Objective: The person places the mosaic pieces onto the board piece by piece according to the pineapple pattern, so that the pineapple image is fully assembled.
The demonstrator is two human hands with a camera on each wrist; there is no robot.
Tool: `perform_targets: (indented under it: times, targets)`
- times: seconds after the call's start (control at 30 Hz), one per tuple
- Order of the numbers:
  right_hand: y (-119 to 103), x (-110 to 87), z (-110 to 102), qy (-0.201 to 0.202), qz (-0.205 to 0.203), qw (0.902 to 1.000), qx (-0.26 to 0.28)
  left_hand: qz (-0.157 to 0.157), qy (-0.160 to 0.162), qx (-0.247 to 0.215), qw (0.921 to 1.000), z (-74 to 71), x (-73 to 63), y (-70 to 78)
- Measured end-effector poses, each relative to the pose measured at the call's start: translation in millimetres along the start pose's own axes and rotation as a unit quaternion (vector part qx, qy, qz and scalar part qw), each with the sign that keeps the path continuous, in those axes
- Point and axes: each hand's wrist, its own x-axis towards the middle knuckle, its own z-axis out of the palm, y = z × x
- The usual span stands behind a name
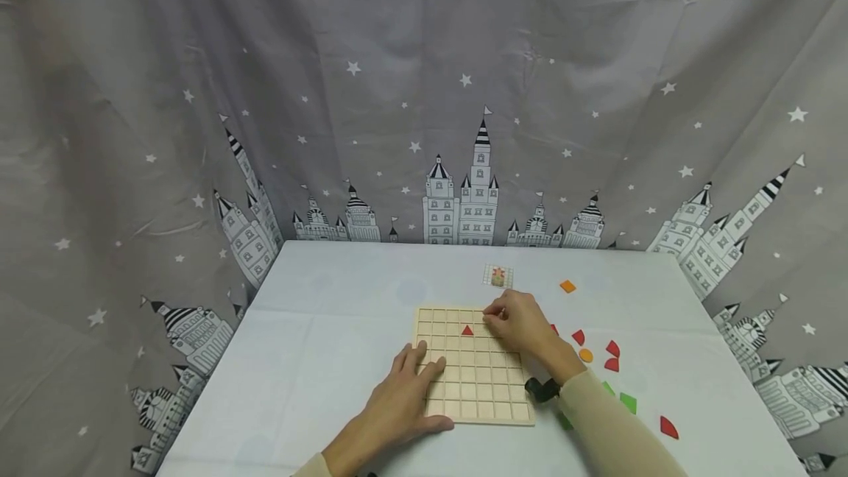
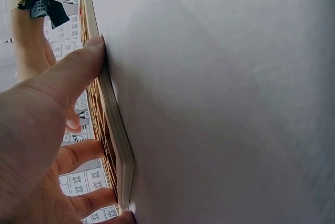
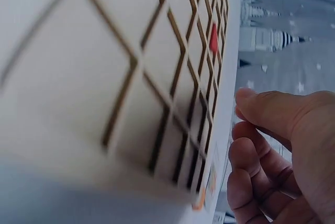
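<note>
A wooden grid board lies on the white table, with one red triangle in a cell near its far side. My left hand rests at the board's near-left corner, fingers spread over the grid. In the left wrist view, the thumb of that hand touches the board's edge. Over the far-right part of the board is my right hand, its thumb and index fingertips together. The right wrist view shows this hand with curled fingers; whether something small sits between the fingertips is hidden.
A small picture card lies beyond the board, with an orange diamond to its right. Right of the board are several loose red quarter circles, an orange disc and green pieces, partly behind the right forearm. A grey curtain hangs behind.
</note>
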Motion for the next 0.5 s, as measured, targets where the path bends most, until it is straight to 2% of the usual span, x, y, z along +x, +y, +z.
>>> perform_targets:
  times: [0.1, 0.33, 0.5]
  targets:
    - [10, -0.3, -11, 0.004, 0.024, 0.9997, -0.001, 0.002, 0.000, -0.002, 1.0000, 1.0, -0.5, -0.3]
    - [43, 1.2, -37, 0.042, 0.060, 0.9969, -0.029, 0.003, 0.001, -0.006, 1.0000, 2.5, -1.0, -1.7]
    - [66, 0.6, -52, 0.047, 0.117, 0.9909, -0.047, 0.001, 0.003, 0.001, 1.0000, 0.7, -2.3, -1.1]
